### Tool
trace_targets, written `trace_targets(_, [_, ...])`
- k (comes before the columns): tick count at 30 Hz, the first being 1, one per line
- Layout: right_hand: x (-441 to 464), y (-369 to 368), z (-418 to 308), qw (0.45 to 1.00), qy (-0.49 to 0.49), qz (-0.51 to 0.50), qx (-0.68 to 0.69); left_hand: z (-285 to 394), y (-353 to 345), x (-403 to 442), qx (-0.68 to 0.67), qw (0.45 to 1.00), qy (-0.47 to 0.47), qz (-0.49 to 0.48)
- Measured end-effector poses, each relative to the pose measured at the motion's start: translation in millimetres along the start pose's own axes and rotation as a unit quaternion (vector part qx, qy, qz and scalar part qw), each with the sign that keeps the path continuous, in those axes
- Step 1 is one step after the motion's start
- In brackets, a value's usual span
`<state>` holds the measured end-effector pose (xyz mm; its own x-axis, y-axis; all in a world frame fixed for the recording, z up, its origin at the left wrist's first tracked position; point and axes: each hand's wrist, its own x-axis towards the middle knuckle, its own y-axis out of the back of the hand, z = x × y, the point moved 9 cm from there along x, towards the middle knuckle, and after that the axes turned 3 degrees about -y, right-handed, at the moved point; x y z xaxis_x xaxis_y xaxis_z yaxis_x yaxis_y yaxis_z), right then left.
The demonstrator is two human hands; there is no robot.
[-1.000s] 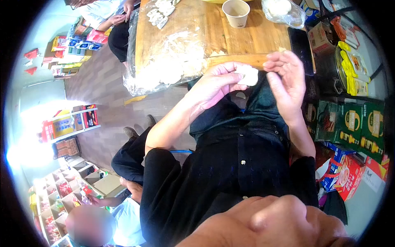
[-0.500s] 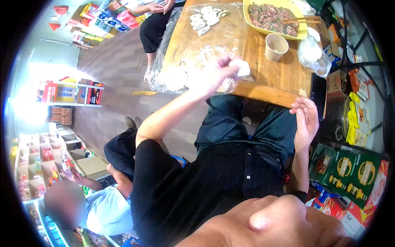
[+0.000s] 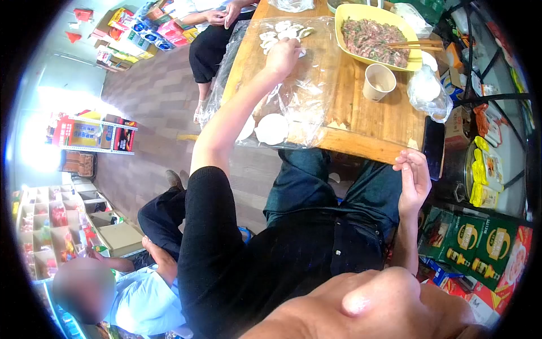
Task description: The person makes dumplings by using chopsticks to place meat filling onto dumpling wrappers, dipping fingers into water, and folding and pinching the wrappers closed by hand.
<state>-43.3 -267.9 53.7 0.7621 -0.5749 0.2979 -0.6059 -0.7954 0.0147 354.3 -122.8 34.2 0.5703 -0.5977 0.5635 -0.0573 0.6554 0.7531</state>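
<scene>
My left hand point(image 3: 283, 58) reaches over the table to a cluster of white dumplings point(image 3: 288, 29) on a clear plastic sheet point(image 3: 310, 85). Its fingers are closed, and the white edge of a dumpling point(image 3: 302, 52) shows beside them. Nearer to me, a round dough wrapper point(image 3: 272, 129) lies on the sheet, with another partly behind my forearm. My right hand point(image 3: 415, 178) is by the table's front edge, fingers loosely bent and apart, holding nothing. A yellow bowl point(image 3: 340, 35) holds minced meat filling point(image 3: 374, 40), with chopsticks point(image 3: 418, 43) resting in it.
Beside the bowl stand a paper cup point(image 3: 379, 82) and a plastic bag point(image 3: 430, 93) with something white inside. A dark phone-like slab point(image 3: 433, 141) lies at the right edge. Another person's hands point(image 3: 224, 15) are across the table; a person in light blue point(image 3: 149, 296) sits at left.
My left hand has carried a dumpling from the near edge away to the cluster, uncovering the round wrappers. My right hand has lowered slightly in view, still by the table edge.
</scene>
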Motion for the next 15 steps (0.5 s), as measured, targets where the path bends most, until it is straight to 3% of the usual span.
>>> trace_targets(8, [-0.3,5.7,6.2,1.000,-0.003,0.004,0.005,1.9,-21.8,6.2,0.166,0.980,-0.063,-0.088])
trace_targets(13, [-3.4,-0.6,2.5,1.000,-0.001,-0.018,-0.001,17.5,-28.4,8.0,0.202,0.968,-0.113,-0.093])
trace_targets(15, [-4.9,1.5,3.4,1.000,-0.004,-0.014,0.001,6.3,-38.1,7.5,0.217,0.961,-0.049,-0.163])
